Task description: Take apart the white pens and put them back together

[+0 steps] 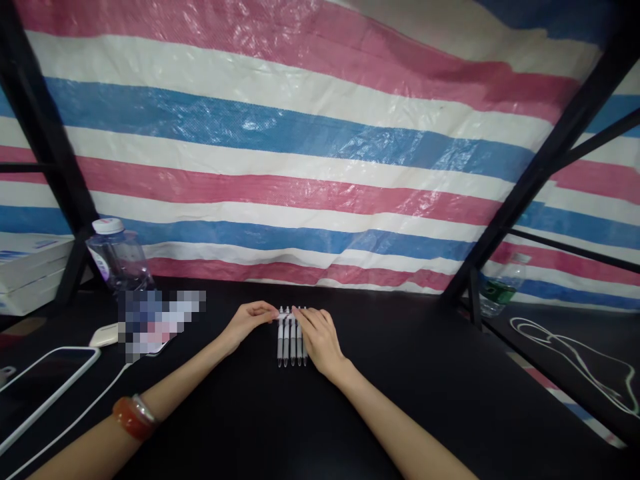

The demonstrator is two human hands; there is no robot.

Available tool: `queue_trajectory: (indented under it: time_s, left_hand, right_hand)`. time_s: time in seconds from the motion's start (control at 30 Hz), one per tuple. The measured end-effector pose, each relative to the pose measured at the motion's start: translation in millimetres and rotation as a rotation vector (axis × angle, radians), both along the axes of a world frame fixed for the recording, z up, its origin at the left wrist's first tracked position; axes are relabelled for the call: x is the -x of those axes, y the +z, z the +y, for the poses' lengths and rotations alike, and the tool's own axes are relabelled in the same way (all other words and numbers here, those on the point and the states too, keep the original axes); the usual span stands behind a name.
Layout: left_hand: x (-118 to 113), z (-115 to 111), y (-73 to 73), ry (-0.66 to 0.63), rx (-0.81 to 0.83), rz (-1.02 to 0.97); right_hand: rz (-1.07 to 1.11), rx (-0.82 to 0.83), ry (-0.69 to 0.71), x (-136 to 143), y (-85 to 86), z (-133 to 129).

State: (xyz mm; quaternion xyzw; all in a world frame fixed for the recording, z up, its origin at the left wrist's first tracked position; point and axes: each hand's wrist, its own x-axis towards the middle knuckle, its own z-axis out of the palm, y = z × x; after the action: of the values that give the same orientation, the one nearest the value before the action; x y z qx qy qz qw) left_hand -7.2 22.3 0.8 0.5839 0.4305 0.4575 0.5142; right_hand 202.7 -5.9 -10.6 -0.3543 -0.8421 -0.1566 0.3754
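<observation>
Several grey and white pens [293, 343] lie side by side in a row on the black table [240, 420], their tips toward me. A thin white strip [285, 316] crosses their far ends. At the left end of that strip, my left hand [248, 321] has thumb and fingers pinched together on it. My right hand [321, 339] rests palm down over the right side of the row, its fingertips on the strip and the pens. It partly hides the rightmost pens. The right hand's fingers are extended, and its thumb is out of sight.
A clear bottle [120, 260] stands at the back left beside white boxes [33, 273]. Nearer are a tablet [47, 387], a white case [105, 335] and a cable. Beyond the right frame post are another bottle [501, 287] and a coiled white cable [570, 350]. Striped sheeting hangs behind.
</observation>
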Motion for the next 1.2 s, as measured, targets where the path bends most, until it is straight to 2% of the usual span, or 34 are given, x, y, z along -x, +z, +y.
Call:
queue_trajectory:
  time_s: [0.17, 0.37, 0.57, 0.7, 0.83, 1.07, 1.2]
  left_hand:
    - [0.9, 1.5, 1.0, 0.033, 0.001, 0.022]
    - [1.6, 3.5, -0.8, 0.045, 0.022, 0.004]
    - [1.7, 3.6, -1.4, 0.016, 0.028, 0.019]
    - [1.8, 4.5, -1.8, 0.018, 0.03, 0.023]
    - [2.0, 5.7, -3.1, 0.019, 0.025, 0.027]
    - [2.6, 5.7, -3.8, 0.018, 0.012, 0.046]
    - [3.0, 5.9, -4.4, 0.017, 0.001, 0.057]
  right_hand:
    - [0.117, 0.027, -0.022, -0.9, -2.2, 0.3]
    - [0.451, 0.15, -0.062, -3.2, 2.0, -3.6]
    - [0.464, 0.168, -0.202, -3.8, 10.2, -8.1]
    - [0.482, 0.156, -0.236, -3.9, 13.7, -7.5]
    - [0.599, 0.163, -0.174, -9.1, 16.6, -2.0]
    - [1.096, 0.371, -0.058, -17.1, 22.0, 12.0]
    - [1.226, 0.435, -0.038, -22.2, 24.1, 20.1]
